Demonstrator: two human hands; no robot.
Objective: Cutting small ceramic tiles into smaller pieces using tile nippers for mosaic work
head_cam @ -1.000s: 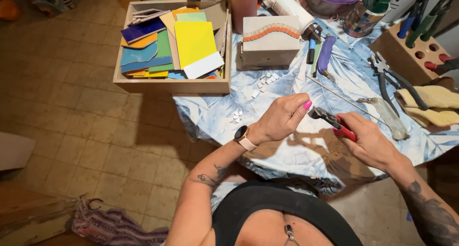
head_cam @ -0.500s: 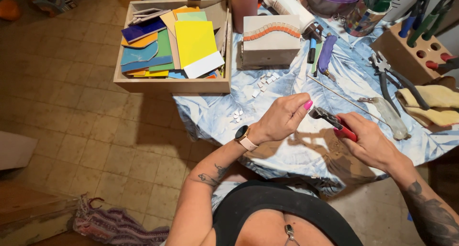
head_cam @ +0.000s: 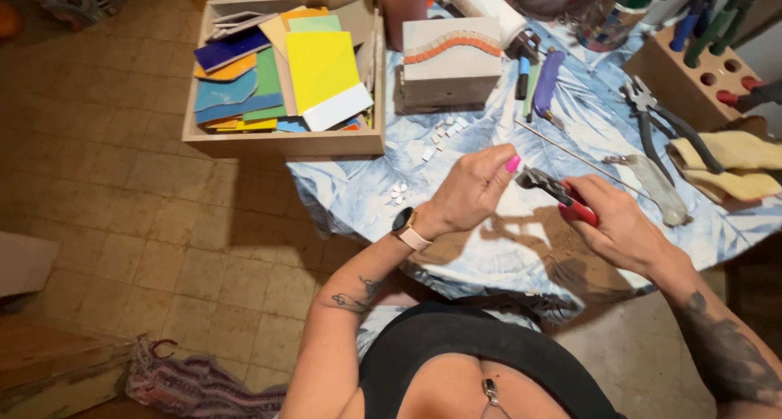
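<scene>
We work over the bench (head_cam: pixel 505 256), which is draped in a blue-and-white patterned cloth, and we place everything from the grey block with the orange mosaic wave (head_cam: pixel 450 61) standing on it. Toward us from that block, our right hand (head_cam: pixel 619 223) is closed around the red handles of the tile nippers (head_cam: pixel 562 195), whose metal head points left. Our left hand (head_cam: pixel 472 187) meets that head with fingers pinched together; whatever piece sits between fingertips and the cutting end is too small for us to make out.

The risks follow from that closeness. Our left fingertips lie almost against the cutting end, so a squeeze with the piece seated shallow could nip skin. A chip could fly off toward our face, or drop past the near edge of the bench onto the tiled floor (head_cam: pixel 122 223).

Small white tile bits (head_cam: pixel 444 130) lie just in front of the block, easy to sweep off with a wrist. Left of the block, the wooden box of coloured tiles (head_cam: pixel 285 146) overhangs the bench edge, and a nudge might tip it.
</scene>
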